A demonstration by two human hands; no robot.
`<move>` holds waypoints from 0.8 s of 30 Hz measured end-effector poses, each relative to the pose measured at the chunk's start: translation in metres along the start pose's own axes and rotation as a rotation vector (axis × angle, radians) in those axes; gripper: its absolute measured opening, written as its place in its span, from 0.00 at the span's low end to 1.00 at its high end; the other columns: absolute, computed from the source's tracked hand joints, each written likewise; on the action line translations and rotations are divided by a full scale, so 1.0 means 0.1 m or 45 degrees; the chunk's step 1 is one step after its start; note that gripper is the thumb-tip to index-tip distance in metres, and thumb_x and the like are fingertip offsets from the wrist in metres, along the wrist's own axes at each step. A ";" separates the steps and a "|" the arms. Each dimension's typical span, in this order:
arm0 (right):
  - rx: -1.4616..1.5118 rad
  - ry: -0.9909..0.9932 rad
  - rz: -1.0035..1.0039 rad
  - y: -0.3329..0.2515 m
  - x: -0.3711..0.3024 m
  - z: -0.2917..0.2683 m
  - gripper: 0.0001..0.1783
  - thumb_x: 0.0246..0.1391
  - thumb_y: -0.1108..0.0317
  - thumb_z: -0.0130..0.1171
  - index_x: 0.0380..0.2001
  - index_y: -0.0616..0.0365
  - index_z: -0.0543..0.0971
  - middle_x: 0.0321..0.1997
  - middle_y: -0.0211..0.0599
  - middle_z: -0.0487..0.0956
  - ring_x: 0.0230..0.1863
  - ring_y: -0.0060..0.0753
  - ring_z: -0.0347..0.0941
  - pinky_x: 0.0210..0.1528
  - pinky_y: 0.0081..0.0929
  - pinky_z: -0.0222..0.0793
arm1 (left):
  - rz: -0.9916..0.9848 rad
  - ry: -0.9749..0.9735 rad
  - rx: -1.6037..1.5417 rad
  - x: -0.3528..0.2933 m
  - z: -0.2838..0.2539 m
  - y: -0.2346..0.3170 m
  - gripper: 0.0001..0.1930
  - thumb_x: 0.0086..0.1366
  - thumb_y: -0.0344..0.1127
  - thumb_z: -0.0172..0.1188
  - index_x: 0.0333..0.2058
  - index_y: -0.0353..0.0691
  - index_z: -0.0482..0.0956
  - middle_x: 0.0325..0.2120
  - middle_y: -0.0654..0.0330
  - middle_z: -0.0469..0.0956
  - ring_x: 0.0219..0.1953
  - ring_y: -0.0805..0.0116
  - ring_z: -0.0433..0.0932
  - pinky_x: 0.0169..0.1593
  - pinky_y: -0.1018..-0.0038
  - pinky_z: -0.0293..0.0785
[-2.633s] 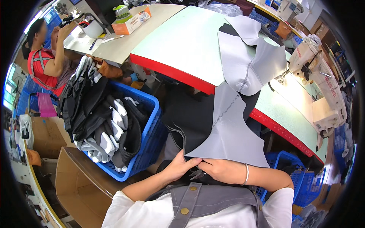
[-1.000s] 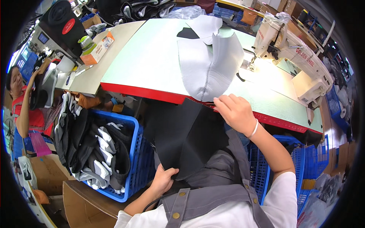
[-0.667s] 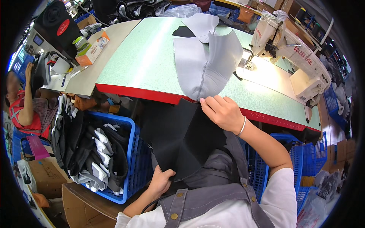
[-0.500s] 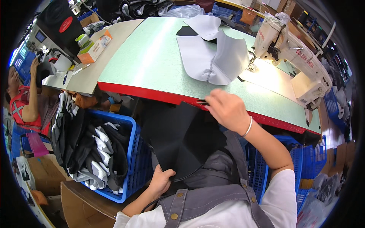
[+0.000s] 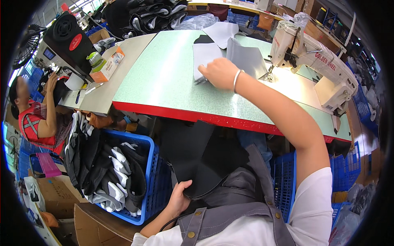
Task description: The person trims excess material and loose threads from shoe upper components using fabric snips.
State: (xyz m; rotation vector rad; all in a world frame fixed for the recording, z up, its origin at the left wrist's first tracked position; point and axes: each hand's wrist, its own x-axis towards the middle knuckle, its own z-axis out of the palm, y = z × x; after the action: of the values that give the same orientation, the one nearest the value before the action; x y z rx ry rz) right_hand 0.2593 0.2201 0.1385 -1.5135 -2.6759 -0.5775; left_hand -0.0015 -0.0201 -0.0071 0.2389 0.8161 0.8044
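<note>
My left hand [image 5: 179, 198] pinches the lower edge of a black fabric piece [image 5: 201, 164], which is draped over my lap below the table edge. Out over the green tabletop is my right hand [image 5: 220, 74], its fingers closed around small thread snips [image 5: 200, 80] whose short metal tips stick out under the fingers. The hand partly covers a light grey fabric panel [image 5: 205, 53]. Beside that panel lies another grey panel [image 5: 248, 59], and a further grey piece [image 5: 221, 33] rests behind them.
A white sewing machine [image 5: 316, 61] stands at the right of the table [image 5: 156, 78]. A blue basket [image 5: 152, 180] of black and white pieces is at my left, another blue basket [image 5: 283, 176] at my right. A person in red [image 5: 39, 123] sits far left.
My right hand has moved from the table's red front edge forward and left, over the grey panels, with the snips. My left hand keeps hold of the black fabric piece.
</note>
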 end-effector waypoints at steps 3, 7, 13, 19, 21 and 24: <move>0.108 0.403 0.106 0.14 0.22 -0.08 0.07 0.45 0.72 0.52 0.28 0.60 0.77 0.25 0.50 0.78 0.29 0.50 0.78 0.33 0.40 0.73 | -0.056 -0.064 -0.048 0.01 0.05 0.03 0.22 0.59 0.30 0.55 0.53 0.32 0.67 0.50 0.55 0.72 0.53 0.63 0.71 0.58 0.66 0.64; 0.648 1.203 0.671 0.34 0.21 -0.62 0.09 0.49 0.70 0.52 0.32 0.58 0.79 0.23 0.43 0.78 0.26 0.37 0.77 0.25 0.27 0.68 | -0.004 -0.066 0.102 0.03 0.12 0.04 0.24 0.58 0.27 0.54 0.55 0.32 0.64 0.53 0.52 0.69 0.55 0.59 0.69 0.59 0.63 0.63; 3.066 0.863 1.042 -1.03 -1.20 -0.37 0.08 0.59 0.68 0.47 0.37 0.59 0.73 0.48 0.52 0.76 0.17 0.20 0.71 0.11 0.10 0.48 | 0.041 -0.090 0.241 -0.05 0.10 0.03 0.23 0.66 0.35 0.55 0.57 0.34 0.63 0.53 0.57 0.69 0.55 0.68 0.69 0.58 0.70 0.64; 3.271 -0.090 1.460 -2.26 -1.99 -0.29 0.12 0.62 0.71 0.41 0.47 0.61 0.68 0.54 0.55 0.73 0.51 0.43 0.75 0.16 0.11 0.55 | 0.076 -0.267 0.328 -0.01 0.06 -0.03 0.26 0.68 0.48 0.50 0.57 0.36 0.61 0.53 0.56 0.68 0.54 0.66 0.68 0.58 0.67 0.64; 3.250 -0.191 1.447 -2.30 -2.01 -0.27 0.11 0.61 0.71 0.43 0.45 0.61 0.68 0.53 0.55 0.73 0.47 0.44 0.77 0.15 0.11 0.55 | 0.129 -0.347 0.448 0.00 0.07 -0.01 0.28 0.66 0.54 0.49 0.55 0.37 0.64 0.50 0.57 0.71 0.51 0.70 0.70 0.54 0.70 0.67; 3.181 -0.207 1.447 -2.31 -1.95 -0.26 0.11 0.60 0.69 0.49 0.43 0.62 0.70 0.47 0.51 0.77 0.36 0.41 0.80 0.12 0.13 0.55 | 0.171 -0.357 0.597 -0.01 0.03 -0.04 0.31 0.66 0.57 0.47 0.56 0.35 0.63 0.50 0.56 0.71 0.50 0.67 0.70 0.57 0.71 0.63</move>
State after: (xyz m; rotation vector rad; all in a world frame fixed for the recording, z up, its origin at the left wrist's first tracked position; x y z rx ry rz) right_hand 0.1668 -0.0561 0.0544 -1.0981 -0.3331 1.8658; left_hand 0.0029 -0.0234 -0.0068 0.8121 0.7176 0.6753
